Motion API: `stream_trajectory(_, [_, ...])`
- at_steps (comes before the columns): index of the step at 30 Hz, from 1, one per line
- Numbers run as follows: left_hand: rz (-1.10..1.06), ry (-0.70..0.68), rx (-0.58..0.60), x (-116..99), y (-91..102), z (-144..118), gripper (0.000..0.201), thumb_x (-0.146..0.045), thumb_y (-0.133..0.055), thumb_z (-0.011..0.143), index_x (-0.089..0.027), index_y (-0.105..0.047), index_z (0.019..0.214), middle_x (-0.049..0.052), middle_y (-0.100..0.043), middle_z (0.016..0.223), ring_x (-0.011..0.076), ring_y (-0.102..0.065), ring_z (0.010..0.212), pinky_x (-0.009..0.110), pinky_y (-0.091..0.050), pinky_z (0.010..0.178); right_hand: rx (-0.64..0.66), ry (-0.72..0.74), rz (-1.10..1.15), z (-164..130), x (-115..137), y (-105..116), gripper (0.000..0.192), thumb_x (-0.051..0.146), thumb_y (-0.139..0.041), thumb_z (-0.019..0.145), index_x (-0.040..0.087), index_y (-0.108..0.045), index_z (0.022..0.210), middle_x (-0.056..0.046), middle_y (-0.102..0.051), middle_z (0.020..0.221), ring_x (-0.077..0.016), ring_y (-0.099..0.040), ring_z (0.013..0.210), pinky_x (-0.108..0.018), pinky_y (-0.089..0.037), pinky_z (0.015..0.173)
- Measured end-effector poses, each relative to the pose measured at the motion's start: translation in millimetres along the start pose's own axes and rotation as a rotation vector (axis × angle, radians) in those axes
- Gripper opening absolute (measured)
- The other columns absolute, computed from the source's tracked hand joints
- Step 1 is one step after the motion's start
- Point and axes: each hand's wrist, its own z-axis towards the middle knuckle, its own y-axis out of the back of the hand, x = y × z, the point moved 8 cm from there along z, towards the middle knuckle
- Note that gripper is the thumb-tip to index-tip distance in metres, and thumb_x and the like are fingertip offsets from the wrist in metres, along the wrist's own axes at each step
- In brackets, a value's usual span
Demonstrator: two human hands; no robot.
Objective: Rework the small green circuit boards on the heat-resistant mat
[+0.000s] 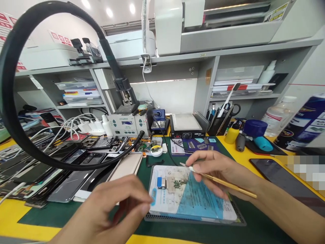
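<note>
My right hand [218,171] pinches a thin gold-handled tool [225,184] near its white tip, which hovers just above the upper edge of a white and blue work plate [200,203]. A small circuit board [176,183] with a metal shield lies on that plate, a blue clip beside it. My left hand [114,210] sits at the plate's left edge, fingers curled with thumb and fingertips touching the rim near a blue round mark. The plate rests on a dark green mat [76,213].
Several opened phones [76,169] lie at the left under a black hose loop [15,112]. A soldering station [127,123], a heating plate [186,125], a tool cup [220,120], bottles [278,113] and a dark phone [284,178] ring the mat. Shelves stand behind.
</note>
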Motion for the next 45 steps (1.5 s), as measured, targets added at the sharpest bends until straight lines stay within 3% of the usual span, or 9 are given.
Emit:
stream_trajectory(2, [0.112, -0.055, 0.045, -13.5, -6.0, 30.1, 0.015, -0.023, -0.051, 0.099, -0.026, -0.065, 0.096, -0.001, -0.064, 0.084, 0.0120, -0.056, 0.068, 0.024, -0.043, 0.057, 0.032, -0.015, -0.020, -0.6, -0.9, -3.8, 0.020, 0.022, -0.077, 0.081, 0.013, -0.066, 0.095, -0.002, -0.073, 0.072, -0.0066, -0.056, 0.032, -0.014, -0.043, 0.031])
stream_trajectory(4, [0.240, -0.166, 0.025, -24.8, -11.9, 50.5, 0.015, -0.021, -0.051, 0.099, -0.025, -0.064, 0.106, 0.002, -0.065, 0.096, 0.0161, -0.060, 0.083, 0.029, -0.047, 0.073, 0.055, -0.016, -0.027, -1.5, -1.4, -7.6, 0.020, 0.022, -0.077, 0.082, 0.013, -0.064, 0.093, -0.003, -0.074, 0.074, -0.0064, -0.057, 0.033, -0.014, -0.043, 0.032])
stream_trajectory(8, [0.444, -0.344, 0.002, -32.6, -27.2, 66.2, 0.019, -0.027, -0.056, 0.098, -0.019, -0.065, 0.113, 0.007, -0.065, 0.104, 0.0224, -0.060, 0.093, 0.035, -0.045, 0.075, 0.074, -0.008, -0.015, -2.2, -5.1, -10.5, 0.016, 0.021, -0.075, 0.083, 0.013, -0.064, 0.092, -0.003, -0.074, 0.074, -0.0062, -0.057, 0.034, -0.014, -0.042, 0.033])
stream_trajectory(11, [0.362, -0.375, 0.024, -33.9, -29.4, 73.2, 0.016, -0.027, -0.056, 0.098, -0.018, -0.068, 0.105, 0.006, -0.066, 0.099, 0.0204, -0.059, 0.089, 0.033, -0.042, 0.073, 0.093, -0.006, -0.001, -1.6, -7.4, -10.3, 0.015, 0.024, -0.074, 0.085, 0.014, -0.066, 0.094, -0.004, -0.075, 0.075, -0.0069, -0.057, 0.034, -0.014, -0.041, 0.033])
stream_trajectory(17, [-0.176, 0.013, 0.283, -11.4, -36.5, 103.4, 0.020, -0.029, -0.061, 0.093, -0.017, -0.071, 0.080, 0.002, -0.063, 0.078, 0.0136, -0.053, 0.069, 0.028, -0.039, 0.065, 0.075, -0.022, -0.071, -3.5, 0.3, -7.8, 0.022, 0.032, -0.073, 0.089, 0.014, -0.064, 0.099, -0.005, -0.075, 0.075, -0.0057, -0.055, 0.035, -0.014, -0.038, 0.033])
stream_trajectory(26, [-0.543, 0.195, 0.439, 10.9, -50.7, 107.5, 0.034, -0.042, -0.056, 0.096, -0.012, -0.071, 0.091, -0.003, -0.042, 0.060, 0.0087, -0.033, 0.054, 0.022, -0.024, 0.047, 0.008, -0.005, -0.045, -2.8, 3.3, -2.7, 0.023, 0.032, -0.074, 0.089, 0.013, -0.063, 0.096, -0.003, -0.073, 0.071, -0.0031, -0.049, 0.031, -0.013, -0.031, 0.030])
stream_trajectory(34, [-0.835, 0.336, 0.414, 23.8, -56.2, 103.3, 0.019, -0.029, -0.068, 0.090, -0.012, -0.076, 0.093, 0.005, -0.066, 0.079, 0.0053, -0.039, 0.054, 0.017, -0.027, 0.044, 0.003, -0.061, 0.032, -1.7, -3.0, -2.5, 0.019, 0.029, -0.074, 0.090, 0.014, -0.064, 0.096, -0.004, -0.074, 0.070, -0.0013, -0.045, 0.030, -0.011, -0.032, 0.031])
stream_trajectory(40, [-0.845, 0.378, 0.357, 26.3, -56.6, 102.8, 0.012, -0.023, -0.074, 0.081, -0.012, -0.074, 0.082, -0.003, -0.055, 0.059, 0.0041, -0.037, 0.048, 0.016, -0.026, 0.043, -0.007, -0.083, 0.036, -1.3, -8.3, -2.7, 0.022, 0.032, -0.077, 0.087, 0.015, -0.065, 0.095, -0.004, -0.073, 0.069, -0.0016, -0.045, 0.030, -0.011, -0.030, 0.031])
stream_trajectory(45, [-0.830, 0.381, 0.348, 27.8, -59.4, 101.1, 0.019, -0.030, -0.078, 0.077, -0.013, -0.070, 0.081, -0.001, -0.057, 0.061, 0.0074, -0.044, 0.053, 0.018, -0.032, 0.047, -0.018, -0.098, 0.018, -0.4, -9.2, -3.2, 0.026, 0.034, -0.078, 0.086, 0.015, -0.064, 0.095, -0.004, -0.074, 0.069, -0.0020, -0.045, 0.030, -0.012, -0.028, 0.030])
